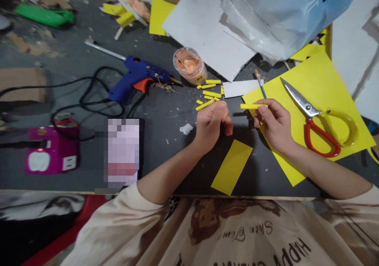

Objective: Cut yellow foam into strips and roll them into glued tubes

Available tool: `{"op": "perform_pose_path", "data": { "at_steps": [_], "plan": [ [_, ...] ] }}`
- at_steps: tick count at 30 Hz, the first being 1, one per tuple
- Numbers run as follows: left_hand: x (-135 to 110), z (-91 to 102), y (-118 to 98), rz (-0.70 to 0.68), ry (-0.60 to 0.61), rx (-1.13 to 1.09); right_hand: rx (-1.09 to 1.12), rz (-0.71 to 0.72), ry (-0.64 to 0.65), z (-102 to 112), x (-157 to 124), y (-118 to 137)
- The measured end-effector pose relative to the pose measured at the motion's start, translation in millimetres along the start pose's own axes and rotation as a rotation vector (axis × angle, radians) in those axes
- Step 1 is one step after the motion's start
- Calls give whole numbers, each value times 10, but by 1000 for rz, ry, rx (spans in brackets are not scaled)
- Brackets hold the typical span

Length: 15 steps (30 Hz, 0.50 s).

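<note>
My right hand (274, 124) pinches a thin yellow paper roll (250, 106) by its right end, holding it level above the dark table. My left hand (211, 122) is curled closed just left of it, fingers tucked in, and I cannot make out whether anything is inside. Several more yellow paper rolls (211, 94) lie on the table just beyond my left hand. A cut yellow paper rectangle (231, 166) lies near the table's front edge between my forearms.
Scissors with red and yellow handles (318, 118) rest on a yellow sheet (322, 80) at right. A blue glue gun (139, 78) with black cable, an orange-filled jar (189, 64), a paintbrush (260, 85), a white strip (239, 88), white sheets, a plastic bag, a magenta box (51, 149) surround.
</note>
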<state>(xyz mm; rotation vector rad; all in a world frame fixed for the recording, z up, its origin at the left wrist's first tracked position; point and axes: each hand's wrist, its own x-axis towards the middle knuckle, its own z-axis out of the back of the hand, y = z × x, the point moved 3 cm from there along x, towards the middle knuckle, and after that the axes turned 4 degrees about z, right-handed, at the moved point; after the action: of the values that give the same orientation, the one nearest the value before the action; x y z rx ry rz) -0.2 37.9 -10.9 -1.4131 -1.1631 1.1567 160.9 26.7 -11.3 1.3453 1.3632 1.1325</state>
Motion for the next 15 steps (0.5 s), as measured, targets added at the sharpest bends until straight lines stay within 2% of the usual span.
{"op": "perform_pose_path", "data": {
  "at_steps": [5,7,9,11,13,15],
  "plan": [
    [37,16,32,-21,-22,-57,-41,-21,-11,2,-2,-6],
    [47,17,13,-70,-49,-55,-36,-27,-12,1,-2,-6],
    [40,11,-12,-146,-38,-4,-34,-24,-4,-4,-3,1],
    [20,-7,-22,-208,24,84,-69,-21,8,-10,-4,12],
    [0,-16,-11,-228,70,169,-135,-11,26,-15,-7,24],
    [-12,-8,-1,-235,59,211,-186,4,49,-21,-11,34]
  ]
}}
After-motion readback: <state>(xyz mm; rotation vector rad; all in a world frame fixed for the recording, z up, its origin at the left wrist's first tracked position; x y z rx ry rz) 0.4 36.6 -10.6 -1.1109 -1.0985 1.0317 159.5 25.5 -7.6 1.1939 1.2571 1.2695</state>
